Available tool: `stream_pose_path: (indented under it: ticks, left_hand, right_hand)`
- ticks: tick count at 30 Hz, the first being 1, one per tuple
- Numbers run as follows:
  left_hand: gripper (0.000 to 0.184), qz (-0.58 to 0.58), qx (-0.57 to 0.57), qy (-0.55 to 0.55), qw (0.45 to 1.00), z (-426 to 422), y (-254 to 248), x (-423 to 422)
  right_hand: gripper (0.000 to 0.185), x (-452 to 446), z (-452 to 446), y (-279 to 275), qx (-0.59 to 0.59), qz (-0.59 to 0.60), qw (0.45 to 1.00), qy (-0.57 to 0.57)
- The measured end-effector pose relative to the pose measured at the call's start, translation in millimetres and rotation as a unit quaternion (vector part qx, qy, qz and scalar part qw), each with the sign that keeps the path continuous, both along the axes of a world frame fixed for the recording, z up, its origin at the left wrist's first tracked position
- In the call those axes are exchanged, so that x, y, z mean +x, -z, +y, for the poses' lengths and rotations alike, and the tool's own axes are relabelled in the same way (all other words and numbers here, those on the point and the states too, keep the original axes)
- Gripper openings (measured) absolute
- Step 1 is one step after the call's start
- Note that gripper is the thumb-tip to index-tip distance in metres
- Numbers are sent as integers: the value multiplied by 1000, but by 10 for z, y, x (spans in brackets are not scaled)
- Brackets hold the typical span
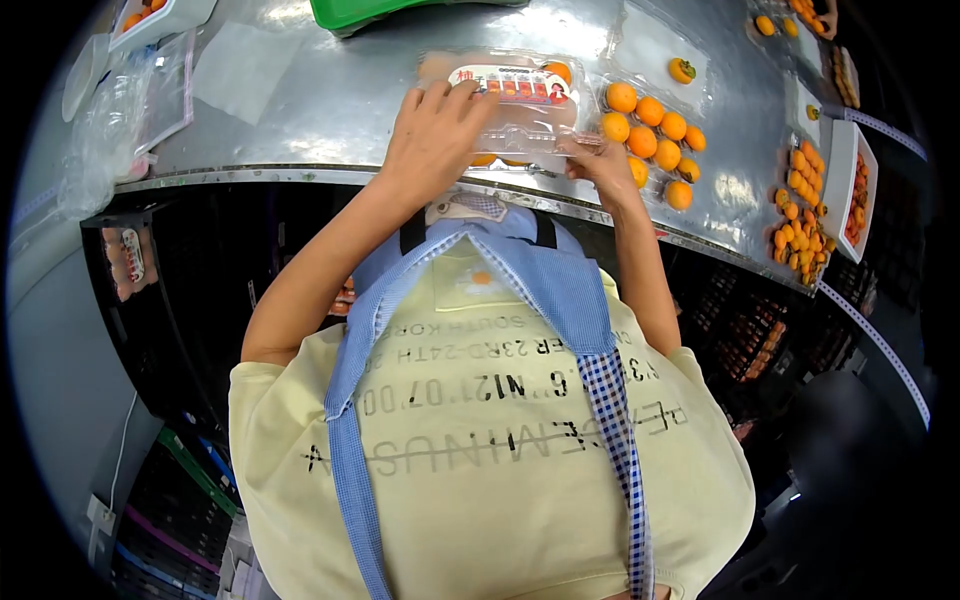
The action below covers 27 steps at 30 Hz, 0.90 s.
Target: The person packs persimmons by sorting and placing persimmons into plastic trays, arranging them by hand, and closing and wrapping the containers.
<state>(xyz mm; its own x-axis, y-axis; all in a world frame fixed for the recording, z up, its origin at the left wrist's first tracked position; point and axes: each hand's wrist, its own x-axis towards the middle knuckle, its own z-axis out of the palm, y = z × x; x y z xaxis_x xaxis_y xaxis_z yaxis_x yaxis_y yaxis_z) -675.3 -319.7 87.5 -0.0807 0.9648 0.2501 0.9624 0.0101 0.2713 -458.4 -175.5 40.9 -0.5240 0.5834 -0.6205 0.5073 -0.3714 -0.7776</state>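
A clear plastic clamshell box [530,118] lies at the near edge of the metal table, with a printed label [515,87] on its lid. My left hand [437,130] rests on the lid's left side, fingers spread and touching the label's left end. At the box's right corner, the fingers of my right hand [600,168] are closed on the plastic edge. An orange persimmon [557,72] shows at the back of the box; other orange fruit is partly hidden under the plastic. Beside my right hand, several persimmons [667,153] sit in rows in a clear tray.
A lone persimmon [682,70] lies farther back. A green container [365,12] stands at the far edge. Loose persimmons [800,240] and a white crate [852,190] are at the right. Plastic bags [115,120] lie left; dark crates [160,260] stand below the table.
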Motion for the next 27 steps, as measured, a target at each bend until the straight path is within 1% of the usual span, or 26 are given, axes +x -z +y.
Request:
stream_pose_path:
  ticks: [2, 5, 6, 8, 10, 11, 14, 15, 17, 18, 19, 20, 21, 22, 23, 24, 25, 26, 27]
  left_hand:
    - [57, -41, -14, -3, 999, -41, -31, 34]
    - [64, -43, -33, -7, 999, -99, 26, 71]
    - [64, -40, -32, -9, 999, -109, 42, 83]
    - [65, -36, -30, -14, 999, -128, 69, 99]
    - [66, -31, -40, -14, 999, -141, 94, 108]
    - [66, -29, -46, -14, 998, -159, 108, 115]
    - [65, -52, -77, -3, 996, -234, 166, 150]
    - [64, -63, -65, 12, 996, -255, 194, 143]
    - [62, -84, -41, 41, 995, -307, 264, 104]
    - [60, -102, -18, -4, 995, -345, 325, 77]
    - [58, -119, 4, -49, 992, -390, 402, 46]
    - [56, -136, 26, -93, 986, -425, 460, 26]
    - [60, -110, 48, -150, 981, -458, 481, 30]
    - [59, -193, 12, -200, 961, -487, 524, 28]
    - [58, -274, -23, -248, 929, -526, 583, 29]
    - [56, -351, -59, -294, 887, -573, 656, 25]
    - [65, -497, -76, -293, 813, -583, 737, -11]
    - [64, -514, -90, -288, 803, -589, 798, -56]
    - [63, -531, -103, -282, 792, -571, 787, -89]
  right_hand:
    - [24, -29, 39, -72, 101, -40, 994, -24]
    - [22, -17, 112, -91, 177, -85, 977, -84]
    - [22, 19, 128, -47, 274, -94, 953, -88]
    - [24, 100, 142, 58, 460, -112, 876, -95]
    - [26, 134, 146, -1, 312, -65, 948, -1]
    - [27, 158, 133, -26, 232, -40, 971, 46]
    - [29, 279, 90, 11, 145, 4, 989, 20]
    - [31, 263, 18, -56, 176, -31, 984, 4]
    - [31, 264, -82, -112, 217, -55, 974, -29]
    - [32, 273, -109, -124, 237, -67, 968, -46]
    - [31, 289, -119, -122, 241, -105, 961, -83]
    - [31, 296, -145, -110, 230, -108, 963, -86]
    - [31, 293, -180, -88, 220, -111, 965, -89]
    - [31, 285, -214, -63, 210, -115, 967, -92]
    - [33, 267, -231, -29, 160, -112, 977, -90]
    - [32, 279, -248, 53, 133, -79, 986, -59]
    - [32, 296, -271, 153, 106, -46, 993, -29]
    - [32, 304, -279, 218, 78, -13, 997, 2]
    - [31, 286, -273, 216, 80, -5, 997, 13]
